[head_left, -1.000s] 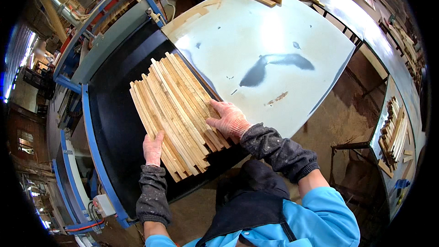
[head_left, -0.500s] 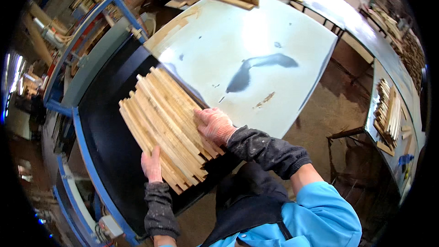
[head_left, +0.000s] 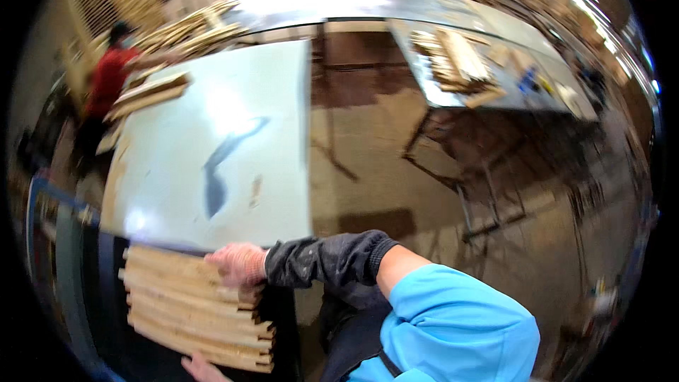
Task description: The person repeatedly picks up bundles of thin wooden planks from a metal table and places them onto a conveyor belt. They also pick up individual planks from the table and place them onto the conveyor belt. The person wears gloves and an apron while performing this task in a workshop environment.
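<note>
A row of light wooden strips (head_left: 187, 305), laid side by side with uneven ends, rests on a black surface (head_left: 281, 343) at the lower left. My right hand (head_left: 239, 264), in a pinkish knit glove, grips the far edge of the row close to its right end. At the near edge, my left hand (head_left: 202, 368) holds the strips from the other side. The picture's lower rim cuts most of it off, and the view is somewhat blurred.
A pale table (head_left: 177, 163) with a dark smear adjoins the black surface. Wood pieces (head_left: 150, 94) lie on its far left, near a person in red (head_left: 107, 85). To the right stands another table (head_left: 442, 99) bearing strips (head_left: 456, 60). A blue frame (head_left: 60, 194) borders the left.
The view has swung to the right, so the strips and both hands now sit lower and farther left in it. Both hands stay on the strips. More of the right-hand table shows.
</note>
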`<state>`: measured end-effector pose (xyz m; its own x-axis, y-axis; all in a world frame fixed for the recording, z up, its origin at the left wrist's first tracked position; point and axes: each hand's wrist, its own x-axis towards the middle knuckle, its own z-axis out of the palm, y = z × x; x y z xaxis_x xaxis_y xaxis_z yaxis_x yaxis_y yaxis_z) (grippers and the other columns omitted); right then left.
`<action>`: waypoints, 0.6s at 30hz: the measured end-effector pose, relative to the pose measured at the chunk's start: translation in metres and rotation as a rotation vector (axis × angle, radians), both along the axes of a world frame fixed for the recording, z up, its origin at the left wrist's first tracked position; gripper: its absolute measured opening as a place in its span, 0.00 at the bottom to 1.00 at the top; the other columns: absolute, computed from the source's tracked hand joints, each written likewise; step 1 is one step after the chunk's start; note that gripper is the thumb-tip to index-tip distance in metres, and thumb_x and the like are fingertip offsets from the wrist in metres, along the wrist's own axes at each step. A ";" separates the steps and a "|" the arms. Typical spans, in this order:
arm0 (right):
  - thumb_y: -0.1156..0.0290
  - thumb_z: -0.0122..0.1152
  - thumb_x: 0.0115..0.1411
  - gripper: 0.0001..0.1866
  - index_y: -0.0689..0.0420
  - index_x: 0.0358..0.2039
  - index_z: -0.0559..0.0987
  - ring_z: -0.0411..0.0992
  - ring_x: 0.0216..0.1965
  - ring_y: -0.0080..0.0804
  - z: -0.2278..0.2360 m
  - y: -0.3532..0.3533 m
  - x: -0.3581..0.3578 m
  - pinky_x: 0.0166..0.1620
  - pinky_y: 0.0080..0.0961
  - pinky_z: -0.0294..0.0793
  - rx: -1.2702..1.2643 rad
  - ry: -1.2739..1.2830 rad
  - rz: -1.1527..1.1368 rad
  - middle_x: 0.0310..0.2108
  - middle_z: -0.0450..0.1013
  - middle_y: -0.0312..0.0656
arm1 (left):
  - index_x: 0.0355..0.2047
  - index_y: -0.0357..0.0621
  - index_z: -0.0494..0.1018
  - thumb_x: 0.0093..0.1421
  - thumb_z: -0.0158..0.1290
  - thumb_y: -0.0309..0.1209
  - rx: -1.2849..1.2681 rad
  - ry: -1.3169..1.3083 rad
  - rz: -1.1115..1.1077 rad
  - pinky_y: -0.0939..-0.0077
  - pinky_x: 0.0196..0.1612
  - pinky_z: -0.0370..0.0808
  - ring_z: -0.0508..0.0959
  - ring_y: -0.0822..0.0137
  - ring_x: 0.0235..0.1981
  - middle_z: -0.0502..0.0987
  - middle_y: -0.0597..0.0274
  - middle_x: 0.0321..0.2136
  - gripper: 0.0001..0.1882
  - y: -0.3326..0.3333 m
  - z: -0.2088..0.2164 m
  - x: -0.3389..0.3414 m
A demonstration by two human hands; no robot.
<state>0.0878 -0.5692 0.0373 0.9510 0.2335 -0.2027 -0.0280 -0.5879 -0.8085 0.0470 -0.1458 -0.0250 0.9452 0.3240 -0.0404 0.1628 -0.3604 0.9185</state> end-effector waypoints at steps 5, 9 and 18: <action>0.58 0.65 0.66 0.41 0.57 0.77 0.65 0.71 0.69 0.50 -0.036 -0.077 -0.093 0.72 0.39 0.69 0.315 -0.091 -0.331 0.68 0.72 0.58 | 0.71 0.31 0.66 0.75 0.57 0.38 0.071 -0.226 0.127 0.57 0.59 0.78 0.79 0.48 0.57 0.76 0.38 0.63 0.32 -0.056 0.050 0.015; 0.61 0.63 0.69 0.38 0.57 0.76 0.65 0.73 0.68 0.42 -0.057 -0.163 -0.166 0.68 0.34 0.74 0.539 0.061 -0.537 0.68 0.73 0.55 | 0.69 0.32 0.70 0.74 0.57 0.39 -0.079 -0.352 -0.233 0.60 0.56 0.81 0.81 0.53 0.53 0.78 0.42 0.60 0.29 -0.161 0.084 0.013; 0.51 0.61 0.67 0.40 0.64 0.72 0.70 0.72 0.69 0.51 -0.159 -0.348 -0.335 0.69 0.39 0.70 0.345 0.128 -1.009 0.68 0.72 0.59 | 0.68 0.35 0.72 0.75 0.56 0.37 -0.146 -0.188 -0.838 0.64 0.51 0.83 0.84 0.59 0.49 0.81 0.47 0.57 0.27 -0.424 0.032 0.046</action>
